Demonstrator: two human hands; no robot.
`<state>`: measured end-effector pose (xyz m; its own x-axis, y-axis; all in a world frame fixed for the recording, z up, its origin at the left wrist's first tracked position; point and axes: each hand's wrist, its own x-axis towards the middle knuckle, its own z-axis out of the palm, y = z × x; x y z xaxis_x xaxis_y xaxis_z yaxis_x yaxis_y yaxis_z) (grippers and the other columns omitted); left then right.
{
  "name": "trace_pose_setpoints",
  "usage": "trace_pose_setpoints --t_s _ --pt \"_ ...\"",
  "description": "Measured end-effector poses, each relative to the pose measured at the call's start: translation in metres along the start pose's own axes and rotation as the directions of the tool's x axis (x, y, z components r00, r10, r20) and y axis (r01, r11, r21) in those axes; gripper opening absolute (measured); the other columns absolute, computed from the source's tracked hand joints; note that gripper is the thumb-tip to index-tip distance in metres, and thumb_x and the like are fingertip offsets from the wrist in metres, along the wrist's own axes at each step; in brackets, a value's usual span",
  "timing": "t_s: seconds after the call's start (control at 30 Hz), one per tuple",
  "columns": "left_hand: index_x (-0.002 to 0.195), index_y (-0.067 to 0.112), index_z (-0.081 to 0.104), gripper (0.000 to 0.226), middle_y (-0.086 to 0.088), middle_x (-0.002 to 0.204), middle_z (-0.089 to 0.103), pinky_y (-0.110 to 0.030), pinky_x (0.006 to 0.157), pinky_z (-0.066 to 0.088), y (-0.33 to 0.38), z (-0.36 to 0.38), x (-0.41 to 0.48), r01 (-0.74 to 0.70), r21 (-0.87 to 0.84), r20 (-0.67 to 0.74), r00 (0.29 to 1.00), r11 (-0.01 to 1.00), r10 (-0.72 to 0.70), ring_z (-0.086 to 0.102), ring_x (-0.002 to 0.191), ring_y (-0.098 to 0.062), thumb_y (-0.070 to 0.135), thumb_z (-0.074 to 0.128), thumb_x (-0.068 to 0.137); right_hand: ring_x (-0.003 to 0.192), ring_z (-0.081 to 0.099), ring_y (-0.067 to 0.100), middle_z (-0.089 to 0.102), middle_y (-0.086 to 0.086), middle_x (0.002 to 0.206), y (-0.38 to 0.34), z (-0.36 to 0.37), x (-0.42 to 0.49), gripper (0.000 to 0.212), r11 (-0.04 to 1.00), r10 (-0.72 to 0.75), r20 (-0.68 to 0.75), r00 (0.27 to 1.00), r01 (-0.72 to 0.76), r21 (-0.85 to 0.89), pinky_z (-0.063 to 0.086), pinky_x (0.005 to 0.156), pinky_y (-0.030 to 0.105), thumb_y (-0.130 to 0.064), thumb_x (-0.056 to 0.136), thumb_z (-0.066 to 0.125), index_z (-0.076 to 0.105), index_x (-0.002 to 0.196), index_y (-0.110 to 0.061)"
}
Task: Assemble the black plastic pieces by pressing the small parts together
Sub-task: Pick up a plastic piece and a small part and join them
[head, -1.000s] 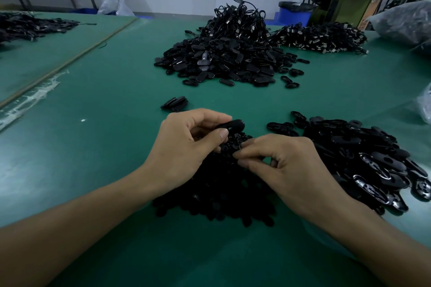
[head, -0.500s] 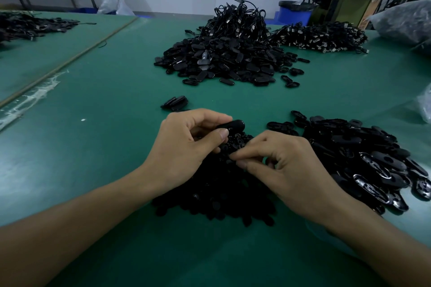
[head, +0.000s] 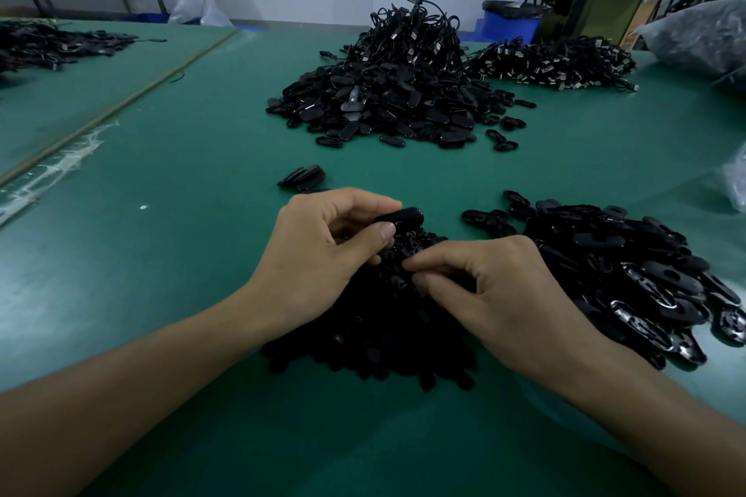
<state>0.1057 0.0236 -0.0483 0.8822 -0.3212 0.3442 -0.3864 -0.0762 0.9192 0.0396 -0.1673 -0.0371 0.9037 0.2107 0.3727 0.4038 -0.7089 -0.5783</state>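
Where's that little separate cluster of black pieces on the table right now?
In the head view, the small cluster lies on the green table just beyond the left hand, between it and the big far pile.

Glossy oval shell (head: 403, 215) (tilted) sits above a heap (head: 363, 335) of seemingly ring-shaped small parts (head: 420, 244).

No legible text, label, brand or number anywhere in view. Pale glints on glossy black plastic pieces (head: 646, 295) in right-hand pile on green desk (head: 181, 254): too small to tell as print. Tan panel on machine (head: 642, 18) at far right: blurred, nothing readable. Blue bin (head: 509, 27) beside it: no readable marking.
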Motion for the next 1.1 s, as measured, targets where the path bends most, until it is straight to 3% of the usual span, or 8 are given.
trace_pose_setpoints --t_s 0.2,0.53,0.63,0.77,0.93,1.0,1.1 --pt "0.098 0.028 0.075 0.028 0.001 0.086 0.077 -0.022 0.068 0.059 0.0018 0.0008 -0.0006 0.004 -0.009 -0.002 1.0 1.0 -0.004 0.075 0.082 -0.015 0.001 0.071 0.09 0.088 0.065 0.003 0.073 -0.013 0.092 -0.0023 0.0 0.0021 0.016 0.99 0.038 0.123 0.992 -0.02 -0.142 0.051 0.079 0.019 -0.02 0.095 0.064 0.076 0.104 -0.024" --pt "0.097 0.03 0.075 0.029 0.003 0.085 0.077 -0.021 0.068 0.058 0.0027 0.0004 -0.0007 0.006 -0.005 -0.005 1.0 1.0 -0.006 0.075 0.081 -0.014 0.002 0.072 0.09 0.083 0.052 0.0 0.057 -0.015 0.086 -0.0032 0.0008 0.0022 0.012 0.988 0.019 0.177 0.984 0.009 -0.154 0.039 0.072 0.013 -0.013 0.093 0.059 0.062 0.096 -0.023" --pt "0.097 0.03 0.075 0.03 0.003 0.085 0.077 -0.022 0.068 0.058 0.0028 0.0005 -0.0003 0.003 0.002 -0.006 1.0 1.0 -0.003 0.075 0.08 -0.014 0.001 0.071 0.09 0.082 0.052 -0.001 0.055 -0.016 0.085 -0.0041 -0.0006 0.0016 0.017 0.988 0.006 0.169 0.986 0.02 -0.151 0.037 0.072 0.012 -0.009 0.092 0.058 0.065 0.099 -0.022" --pt "0.096 0.03 0.075 0.03 0.002 0.085 0.077 -0.024 0.068 0.059 0.0027 0.0008 0.0 0.005 0.003 -0.011 1.0 1.0 -0.005 0.075 0.08 -0.015 0.001 0.072 0.09 0.088 0.049 -0.005 0.049 -0.018 0.092 -0.0038 -0.001 0.0019 0.032 0.982 0.025 0.185 0.982 0.011 -0.188 0.035 0.078 0.006 -0.013 0.097 0.05 0.069 0.118 -0.027" --pt "0.095 0.031 0.075 0.031 0.002 0.085 0.077 -0.022 0.067 0.058 0.0033 0.0012 -0.0004 -0.002 0.002 -0.008 1.0 1.0 0.002 0.075 0.08 -0.015 0.001 0.072 0.089 0.089 0.05 0.001 0.054 -0.013 0.092 -0.0017 -0.001 0.0019 0.027 0.974 0.069 0.211 0.975 -0.02 -0.224 0.036 0.076 0.008 -0.016 0.094 0.053 0.075 0.106 -0.027" --pt "0.096 0.031 0.075 0.03 0.002 0.085 0.077 -0.022 0.067 0.058 0.0032 0.0009 -0.0005 0.0 0.003 -0.006 1.0 1.0 0.0 0.075 0.081 -0.016 0.001 0.072 0.089 0.087 0.052 0.001 0.056 -0.014 0.09 -0.0008 -0.0016 0.0015 0.022 0.978 0.05 0.191 0.98 -0.009 -0.209 0.039 0.076 0.012 -0.022 0.094 0.057 0.074 0.107 -0.029" --pt "0.096 0.031 0.075 0.03 0.002 0.085 0.077 -0.022 0.067 0.058 0.0027 0.0006 -0.0006 -0.003 0.008 -0.007 1.0 1.0 0.004 0.075 0.082 -0.016 0.002 0.072 0.089 0.084 0.052 0.0 0.054 -0.017 0.088 0.0003 -0.0028 0.0004 0.024 0.981 0.064 0.223 0.973 -0.021 -0.19 0.048 0.073 0.025 -0.048 0.09 0.057 0.069 0.107 -0.036"
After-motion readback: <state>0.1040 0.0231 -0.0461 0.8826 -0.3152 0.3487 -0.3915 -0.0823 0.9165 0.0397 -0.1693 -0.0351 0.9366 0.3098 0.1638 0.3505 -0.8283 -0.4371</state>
